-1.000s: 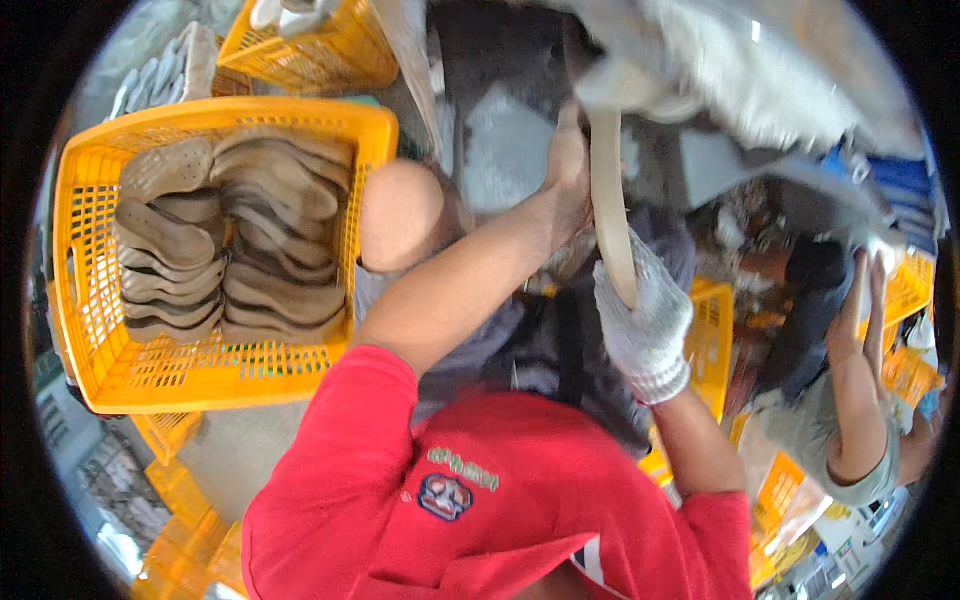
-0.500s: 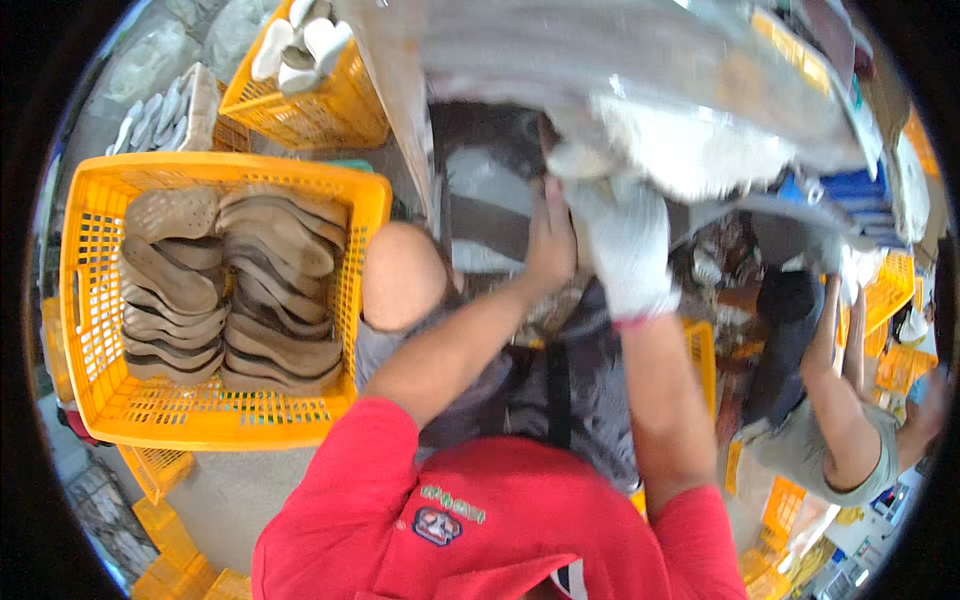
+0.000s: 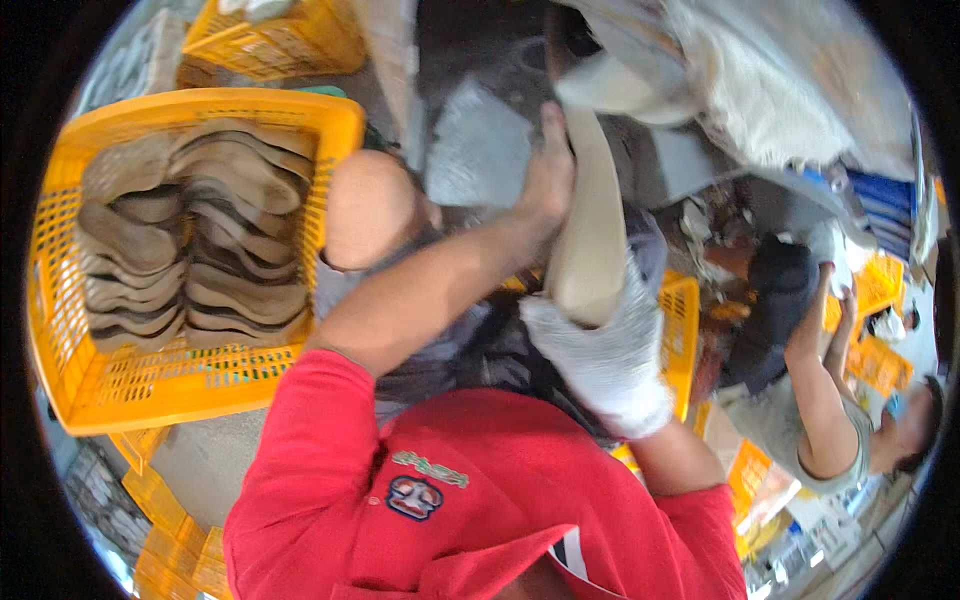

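Note:
A long tan shoe sole (image 3: 592,220) lies lengthwise between my hands above my lap, its far end close to a pale, rounded machine part (image 3: 625,90). Bare, my left hand (image 3: 548,180) presses along the sole's left side, fingers pointing away from me. A white knit glove covers my right hand (image 3: 605,350), which wraps round the sole's near end. I cannot tell whether the far end touches the machine part. To the left, a yellow crate (image 3: 180,400) holds several similar brown soles (image 3: 245,240) stacked in two columns.
Another yellow crate (image 3: 285,45) with pale pieces stands at the far left. A plastic-like sheet (image 3: 790,90) covers the machine at the far right. Part of a yellow crate (image 3: 680,330) shows beside my right forearm. Further right, a co-worker (image 3: 830,410) works with raised arms.
My right hand has drawn back toward me, from beside the machine part to the sole's near end. The sole now shows plainly. The whole view has shifted, moving the crate left and up.

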Demonstrator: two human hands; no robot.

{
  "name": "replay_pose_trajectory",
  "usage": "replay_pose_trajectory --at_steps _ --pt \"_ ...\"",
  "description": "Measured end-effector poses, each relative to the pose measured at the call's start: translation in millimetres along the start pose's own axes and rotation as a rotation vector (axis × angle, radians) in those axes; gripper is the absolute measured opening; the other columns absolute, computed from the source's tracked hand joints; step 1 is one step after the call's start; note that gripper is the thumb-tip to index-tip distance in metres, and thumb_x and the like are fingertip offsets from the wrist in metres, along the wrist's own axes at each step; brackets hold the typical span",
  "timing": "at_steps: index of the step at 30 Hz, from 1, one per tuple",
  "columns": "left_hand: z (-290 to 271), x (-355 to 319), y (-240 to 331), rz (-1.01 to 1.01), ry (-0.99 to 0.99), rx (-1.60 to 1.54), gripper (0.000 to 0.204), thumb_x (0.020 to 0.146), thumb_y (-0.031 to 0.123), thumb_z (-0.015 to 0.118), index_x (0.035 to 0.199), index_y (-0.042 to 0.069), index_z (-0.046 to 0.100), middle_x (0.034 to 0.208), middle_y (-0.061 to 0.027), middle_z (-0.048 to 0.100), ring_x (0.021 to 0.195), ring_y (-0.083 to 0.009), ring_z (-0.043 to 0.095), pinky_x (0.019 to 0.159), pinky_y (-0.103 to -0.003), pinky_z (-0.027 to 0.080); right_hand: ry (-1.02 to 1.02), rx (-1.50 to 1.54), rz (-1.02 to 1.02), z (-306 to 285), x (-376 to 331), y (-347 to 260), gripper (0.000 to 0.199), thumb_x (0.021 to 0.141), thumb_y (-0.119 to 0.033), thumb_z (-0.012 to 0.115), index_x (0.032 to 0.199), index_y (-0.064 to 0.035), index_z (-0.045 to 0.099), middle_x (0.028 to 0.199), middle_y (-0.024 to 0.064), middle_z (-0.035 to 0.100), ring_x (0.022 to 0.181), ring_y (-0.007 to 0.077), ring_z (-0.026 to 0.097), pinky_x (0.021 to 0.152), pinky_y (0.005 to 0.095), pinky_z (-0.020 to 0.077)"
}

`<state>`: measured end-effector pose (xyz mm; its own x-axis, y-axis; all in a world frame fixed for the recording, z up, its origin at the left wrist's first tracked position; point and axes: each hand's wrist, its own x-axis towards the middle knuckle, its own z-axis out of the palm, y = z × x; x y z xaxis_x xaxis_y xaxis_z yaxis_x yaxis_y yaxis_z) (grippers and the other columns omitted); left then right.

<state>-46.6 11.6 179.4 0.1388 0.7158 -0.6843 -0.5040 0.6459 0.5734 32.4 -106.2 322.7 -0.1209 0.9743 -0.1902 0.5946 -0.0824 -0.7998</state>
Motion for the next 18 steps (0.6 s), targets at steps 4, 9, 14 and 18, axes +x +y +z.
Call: replay_pose_trajectory --at_steps 4,9,14,18 --pt "2.1 12.9 13.2 0.022 -0.068 -0.108 0.067 0.109 0.061 0.023 0.128 0.01 0.062 0.093 -0.0119 0.069 0.079 -0.025 0.069 0.065 -0.039 0.058 0.234 -0.219 -0.182 12.0 29.0 13.9 0.043 0.075 -0.023 0.089 0.11 -0.0034 0.072 0.097 0.0168 0.075 0.09 0.0326 0.074 0.084 0.0371 0.0572" --pt "-6.6 9.4 -11.5 0.622 -0.082 -0.179 0.077 0.11 0.06 0.023 0.126 -0.006 0.06 0.115 -0.0184 0.071 0.105 -0.0287 0.07 0.096 -0.043 0.054 0.394 -0.501 -0.661 2.0 91.6 24.1 0.035 0.084 -0.039 0.08 0.088 -0.0049 0.074 0.08 0.0171 0.072 0.072 0.0317 0.072 0.068 0.0401 0.0579" --pt "0.7 18.9 -10.7 -0.064 -0.068 -0.405 0.081 0.106 0.069 0.016 0.127 0.004 0.06 0.11 -0.0171 0.069 0.1 -0.0291 0.068 0.09 -0.046 0.057 -0.063 0.214 -0.009 -3.5 46.7 21.0 0.046 0.082 -0.031 0.081 0.114 -0.0001 0.071 0.102 0.0157 0.074 0.086 0.0315 0.071 0.079 0.0389 0.0564" --pt "0.8 54.4 -2.3 0.1 -0.072 -0.272 0.046 0.107 0.039 0.04 0.112 0.002 0.067 0.097 -0.017 0.069 0.084 -0.0307 0.068 0.077 -0.048 0.056 -0.203 0.56 0.1 -28.5 60.5 59.0 0.033 0.095 -0.018 0.066 0.124 -0.0022 0.064 0.104 0.0086 0.07 0.091 0.0236 0.068 0.083 0.0353 0.057"
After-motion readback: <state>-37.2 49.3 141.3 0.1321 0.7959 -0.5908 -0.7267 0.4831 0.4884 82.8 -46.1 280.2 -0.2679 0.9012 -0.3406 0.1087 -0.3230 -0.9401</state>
